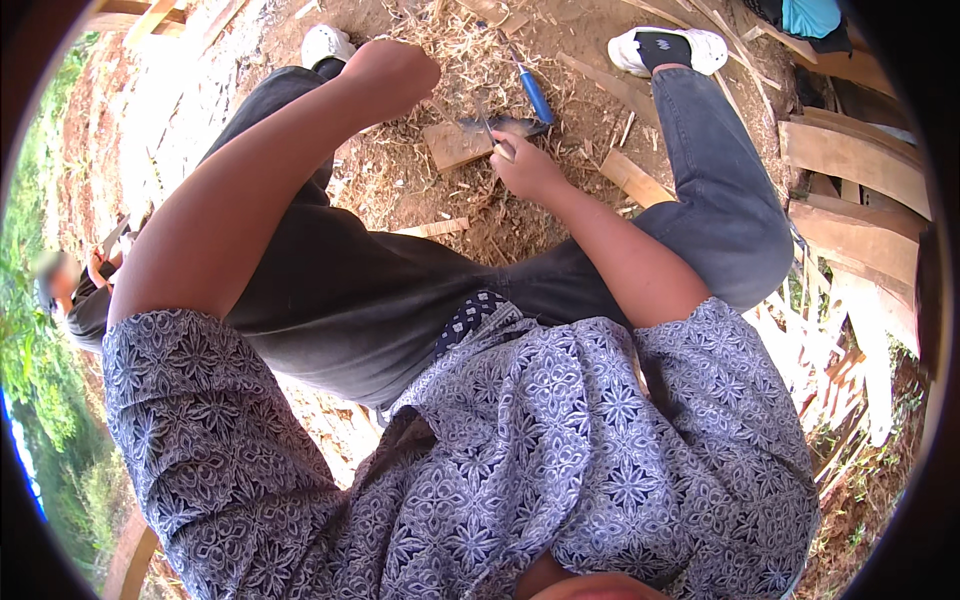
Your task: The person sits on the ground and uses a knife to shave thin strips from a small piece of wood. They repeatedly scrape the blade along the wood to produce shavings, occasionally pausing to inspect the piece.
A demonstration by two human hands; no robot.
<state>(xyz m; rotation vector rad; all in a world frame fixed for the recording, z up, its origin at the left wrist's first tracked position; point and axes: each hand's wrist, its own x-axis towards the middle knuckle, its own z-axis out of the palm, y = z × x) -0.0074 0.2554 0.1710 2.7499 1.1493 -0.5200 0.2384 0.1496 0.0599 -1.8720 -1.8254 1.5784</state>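
My right hand (pixel 530 172) is closed around the pale handle of a thin metal hand tool (pixel 488 130); its exact kind is too small to make out. The tool reaches up beside a wooden block (pixel 452 148) on the ground between my feet. A dark, flat piece (pixel 520 126) lies by the block's far right edge. To the upper left, my left hand (pixel 395 80) is curled with its back toward me, hiding its fingers and whatever they may hold. Beyond my right hand rests a blue-handled tool (pixel 535 97) with a slim metal shaft.
Wood shavings (pixel 455 50) and offcuts (pixel 635 178) litter the dirt around my feet. Curved wooden boards (pixel 855 165) are stacked at the right, with slats below them. Another person (pixel 85 295) sits at the far left, near green plants.
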